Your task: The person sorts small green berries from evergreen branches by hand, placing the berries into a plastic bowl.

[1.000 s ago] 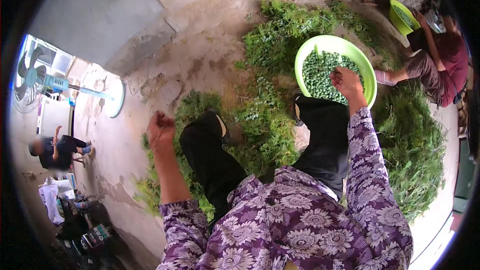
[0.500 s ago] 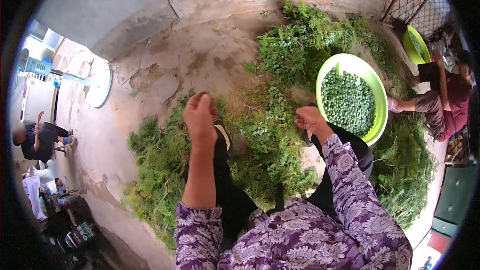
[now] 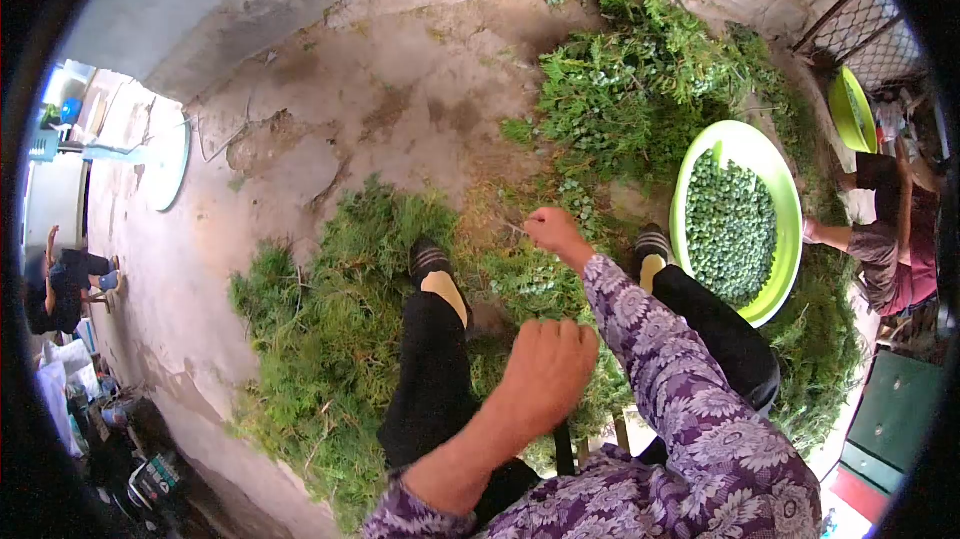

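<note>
My left hand [image 3: 548, 369] is closed in front of my lap, knuckles up; whatever its fingers hold, if anything, is hidden. Farther forward, my right hand [image 3: 557, 233] pinches a thin twig [image 3: 512, 227] that sticks out to the left, above the cut branches. Green sprigs with pale berries [image 3: 535, 279] lie on the ground between my feet. To the right of my right foot, a lime-green basin [image 3: 790, 269] holds a heap of small round green berries [image 3: 732, 229].
Leafy branches form piles at the left [image 3: 340, 339], ahead [image 3: 640, 89] and at the right [image 3: 820, 359]. A person [image 3: 905, 249] sits at the far right near another green basin [image 3: 852, 109]. Another person [image 3: 62, 279] sits at the far left. A standing fan [image 3: 165, 164] is there too.
My left hand has come back toward my lap and to the right. My right hand has moved left, away from the basin, and a twig now shows in its fingers. The view has shifted left.
</note>
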The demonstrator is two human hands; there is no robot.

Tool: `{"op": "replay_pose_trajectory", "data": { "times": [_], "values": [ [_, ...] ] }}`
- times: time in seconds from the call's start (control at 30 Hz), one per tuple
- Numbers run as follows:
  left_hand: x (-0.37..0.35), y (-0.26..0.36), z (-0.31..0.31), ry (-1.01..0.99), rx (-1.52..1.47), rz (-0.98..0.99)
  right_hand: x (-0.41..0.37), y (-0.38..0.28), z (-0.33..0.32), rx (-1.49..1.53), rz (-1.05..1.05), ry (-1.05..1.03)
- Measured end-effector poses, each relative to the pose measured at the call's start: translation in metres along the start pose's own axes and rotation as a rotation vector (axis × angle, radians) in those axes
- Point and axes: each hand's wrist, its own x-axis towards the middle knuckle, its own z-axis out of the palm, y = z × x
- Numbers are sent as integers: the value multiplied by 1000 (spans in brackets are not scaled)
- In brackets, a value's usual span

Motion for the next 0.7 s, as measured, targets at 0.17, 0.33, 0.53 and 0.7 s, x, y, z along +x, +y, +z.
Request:
{"op": "replay_pose_trajectory", "data": {
  "times": [0.17,0.33,0.53,0.7],
  "values": [
    [-4,-2,-27,101,-53,-92,63,-12,30,-166,-82,71],
    [-3,7,-55,367,-270,-149,108,-7,58,-288,-64,133],
    [-8,-1,-74,279,-417,-169,113,-10,56,-452,108,8],
    [-9,-1,-71,329,-427,-189,126,24,58,211,218,-42]
  ]
}}
